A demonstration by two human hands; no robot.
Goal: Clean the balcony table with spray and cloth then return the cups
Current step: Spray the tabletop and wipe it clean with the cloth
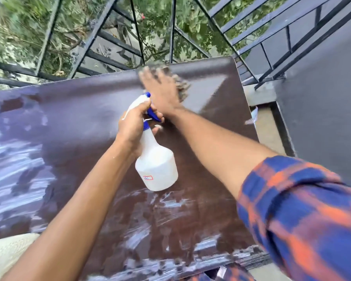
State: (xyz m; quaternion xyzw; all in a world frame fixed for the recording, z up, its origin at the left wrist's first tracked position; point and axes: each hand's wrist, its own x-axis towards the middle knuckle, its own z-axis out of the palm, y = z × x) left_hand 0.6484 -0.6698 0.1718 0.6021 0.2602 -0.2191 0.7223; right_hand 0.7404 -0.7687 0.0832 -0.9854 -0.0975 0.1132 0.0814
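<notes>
The table (79,118) fills mid-frame, with wet streaks at left and bottom. At upper centre the cloth (182,88) is pressed flat under the right hand (162,90). Overlapping strokes are best carried across those streaks. The spray bottle (156,169) is gripped by the left hand (133,124) at centre.

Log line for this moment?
left hand: grips bottle | right hand: presses cloth, far edge | table: white streaks near side
</notes>
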